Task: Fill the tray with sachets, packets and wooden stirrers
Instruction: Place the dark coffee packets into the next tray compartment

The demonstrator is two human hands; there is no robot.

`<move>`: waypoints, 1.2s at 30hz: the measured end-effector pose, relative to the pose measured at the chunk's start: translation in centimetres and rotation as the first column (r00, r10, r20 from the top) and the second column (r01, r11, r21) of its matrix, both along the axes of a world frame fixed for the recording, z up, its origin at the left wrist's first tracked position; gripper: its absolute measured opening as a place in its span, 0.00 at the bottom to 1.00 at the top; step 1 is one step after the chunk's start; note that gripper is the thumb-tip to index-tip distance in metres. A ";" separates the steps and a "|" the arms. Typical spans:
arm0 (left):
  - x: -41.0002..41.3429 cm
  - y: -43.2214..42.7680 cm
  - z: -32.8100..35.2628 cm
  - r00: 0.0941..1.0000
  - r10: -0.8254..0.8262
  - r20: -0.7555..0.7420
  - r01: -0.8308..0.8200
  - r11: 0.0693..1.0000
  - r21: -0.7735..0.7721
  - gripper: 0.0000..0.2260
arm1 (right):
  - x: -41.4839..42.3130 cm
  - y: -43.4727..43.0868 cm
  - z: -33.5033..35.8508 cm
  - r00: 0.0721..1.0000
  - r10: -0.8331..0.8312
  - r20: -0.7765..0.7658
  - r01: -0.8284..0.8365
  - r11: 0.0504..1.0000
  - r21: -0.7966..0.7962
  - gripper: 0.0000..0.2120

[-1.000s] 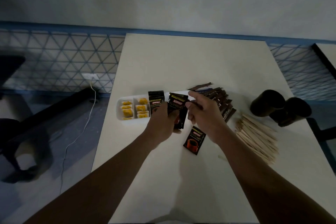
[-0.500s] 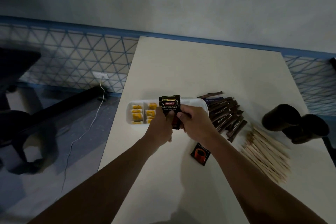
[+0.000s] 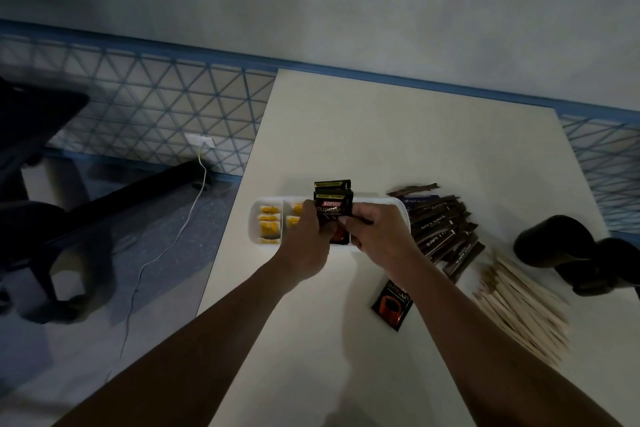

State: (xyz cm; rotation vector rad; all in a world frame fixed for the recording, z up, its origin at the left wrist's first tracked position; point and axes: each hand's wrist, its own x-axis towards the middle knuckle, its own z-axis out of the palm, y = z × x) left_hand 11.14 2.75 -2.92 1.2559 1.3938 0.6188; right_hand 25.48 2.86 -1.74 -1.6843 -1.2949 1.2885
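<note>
**Seat the packets upright**

Left hand and right hand pinch the packets from either side, standing them in a middle compartment of the tray. Best to press them down squarely, edges level, then release together. The packets stand between both hands, beside the yellow sachets.

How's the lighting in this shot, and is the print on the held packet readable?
Head view: dim and underexposed, no glare; the packet held between the left hand and right hand reads KOPIKO; the cups are near-black blobs with no detail; the stirrers look soft.
</note>
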 end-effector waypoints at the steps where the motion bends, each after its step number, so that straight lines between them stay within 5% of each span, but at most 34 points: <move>1: -0.1 0.1 0.0 1.000 0.003 -0.013 -0.002 1.000 0.010 0.05 | 0.0 0.1 0.0 0.999 0.006 0.035 -0.006 1.000 -0.003 0.08; 10: -2.7 2.4 1.4 0.936 0.017 -0.351 0.068 0.972 0.227 0.19 | 0.3 1.4 0.4 0.960 -0.037 0.276 0.010 0.995 0.096 0.04; 16: -4.9 3.3 0.9 0.663 -0.169 -0.730 0.275 0.961 0.028 0.45 | -0.2 2.2 0.1 0.896 0.020 0.444 -0.067 0.994 0.091 0.04; 25: -4.8 2.9 -0.4 0.646 -0.234 -0.727 0.295 0.955 -0.046 0.44 | -1.5 2.2 -1.2 0.837 0.074 0.542 -0.127 0.990 0.060 0.12; 36: -4.9 3.1 -0.7 0.674 -0.218 -0.706 0.279 0.960 -0.030 0.44 | -1.1 2.4 -2.5 0.826 0.100 0.554 -0.149 0.988 0.044 0.04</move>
